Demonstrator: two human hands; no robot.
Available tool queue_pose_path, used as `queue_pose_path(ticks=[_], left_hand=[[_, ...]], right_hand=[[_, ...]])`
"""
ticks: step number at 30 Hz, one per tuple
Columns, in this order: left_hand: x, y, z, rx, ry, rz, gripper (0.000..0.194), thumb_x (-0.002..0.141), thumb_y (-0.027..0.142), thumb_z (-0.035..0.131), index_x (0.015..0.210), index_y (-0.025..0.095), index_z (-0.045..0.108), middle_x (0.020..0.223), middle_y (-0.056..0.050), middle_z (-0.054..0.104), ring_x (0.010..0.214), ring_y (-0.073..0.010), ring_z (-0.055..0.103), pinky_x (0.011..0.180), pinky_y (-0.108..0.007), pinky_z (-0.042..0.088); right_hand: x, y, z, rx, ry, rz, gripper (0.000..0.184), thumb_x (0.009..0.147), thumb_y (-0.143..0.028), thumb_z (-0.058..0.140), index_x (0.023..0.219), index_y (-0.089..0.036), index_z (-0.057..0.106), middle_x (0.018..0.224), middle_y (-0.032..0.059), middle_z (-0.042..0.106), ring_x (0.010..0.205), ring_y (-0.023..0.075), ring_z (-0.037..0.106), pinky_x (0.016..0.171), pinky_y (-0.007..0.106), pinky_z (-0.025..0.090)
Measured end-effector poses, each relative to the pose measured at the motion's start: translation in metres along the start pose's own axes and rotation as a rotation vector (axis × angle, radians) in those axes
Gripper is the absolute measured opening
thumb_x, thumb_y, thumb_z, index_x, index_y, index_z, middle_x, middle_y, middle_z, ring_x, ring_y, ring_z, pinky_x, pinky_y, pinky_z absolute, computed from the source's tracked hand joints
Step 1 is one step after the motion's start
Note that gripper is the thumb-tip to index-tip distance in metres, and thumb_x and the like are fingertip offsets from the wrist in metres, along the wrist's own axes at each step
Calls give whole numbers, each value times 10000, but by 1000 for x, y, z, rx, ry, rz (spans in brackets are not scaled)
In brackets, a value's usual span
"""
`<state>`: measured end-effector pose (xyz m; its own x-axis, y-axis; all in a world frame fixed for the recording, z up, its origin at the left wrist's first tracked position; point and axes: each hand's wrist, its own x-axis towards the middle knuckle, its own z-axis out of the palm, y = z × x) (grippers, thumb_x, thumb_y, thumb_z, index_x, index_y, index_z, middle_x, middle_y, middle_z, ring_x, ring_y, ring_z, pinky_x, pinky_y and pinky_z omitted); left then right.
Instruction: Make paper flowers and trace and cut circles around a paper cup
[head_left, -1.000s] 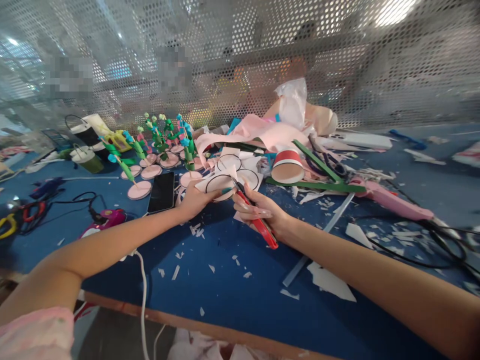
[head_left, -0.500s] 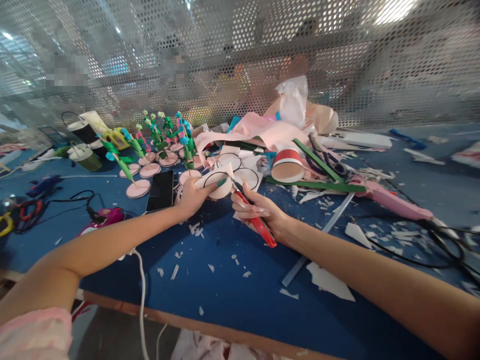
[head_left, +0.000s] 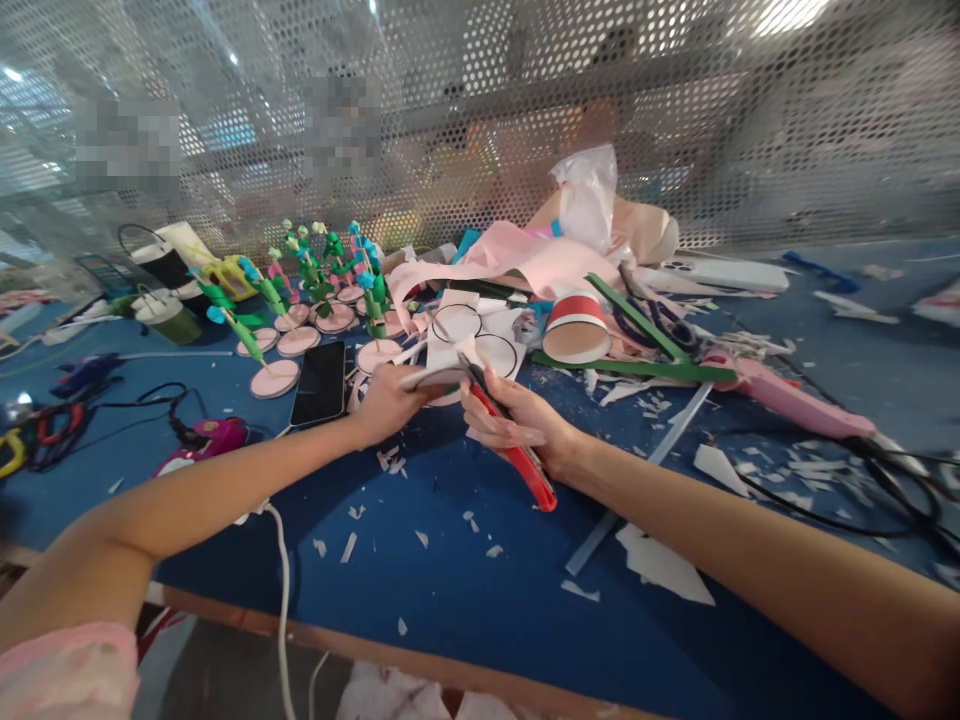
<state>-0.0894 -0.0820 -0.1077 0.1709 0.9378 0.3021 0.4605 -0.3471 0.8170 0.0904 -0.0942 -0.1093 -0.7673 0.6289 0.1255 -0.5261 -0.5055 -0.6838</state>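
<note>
White paper piece has tilted nearly edge-on, left fingers pinching it, right fingers gripping red-handled cutters

Around the bit of paper between the left hand and the right hand, the table has a phone at nine o'clock, stick flowers at ten, a sheet at twelve, a cup at two, and a wall behind.

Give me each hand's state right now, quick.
Left hand: closed, pinching white paper.
Right hand: closed around the red-handled tool, its tip at the paper.
</note>
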Motion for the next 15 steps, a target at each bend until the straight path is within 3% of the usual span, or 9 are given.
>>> queue_pose_path(ticks=[3, 5, 9, 15], left_hand=[[-4, 2, 7, -87, -99, -62, 376, 660, 387, 633, 470, 169, 394, 436, 65, 313, 458, -57, 258, 438, -215, 195], [-5, 1, 10, -102, -33, -85, 377, 648, 391, 668, 480, 165, 418, 443, 62, 346, 460, -60, 288, 440, -211, 214], [-1, -1, 11, -115, 107, -82, 199, 622, 308, 728, 695, 137, 655, 631, -1, 627, 588, -119, 515, 536, -222, 399], [6, -18, 8, -281, 239, -182, 427, 538, 334, 814, 891, 130, 687, 818, -43, 703, 702, -157, 624, 591, -238, 499]], right_hand=[[2, -4, 9, -53, 16, -15, 316, 965, -343, 427, 746, -138, 526, 475, -59, 487, 269, -7, 224, 294, 88, 253], [2, -10, 10, -25, 75, 13, 333, 967, -353, 424, 721, -145, 509, 451, -72, 448, 269, -13, 190, 293, 82, 221], [1, -20, 2, 86, 223, -2, 432, 1002, -357, 309, 674, -140, 487, 424, -90, 348, 285, -20, 119, 307, 62, 184], [1, -14, -4, 10, 252, 1, 450, 1006, -341, 275, 670, -143, 500, 433, -69, 395, 285, -9, 141, 310, 85, 181]])
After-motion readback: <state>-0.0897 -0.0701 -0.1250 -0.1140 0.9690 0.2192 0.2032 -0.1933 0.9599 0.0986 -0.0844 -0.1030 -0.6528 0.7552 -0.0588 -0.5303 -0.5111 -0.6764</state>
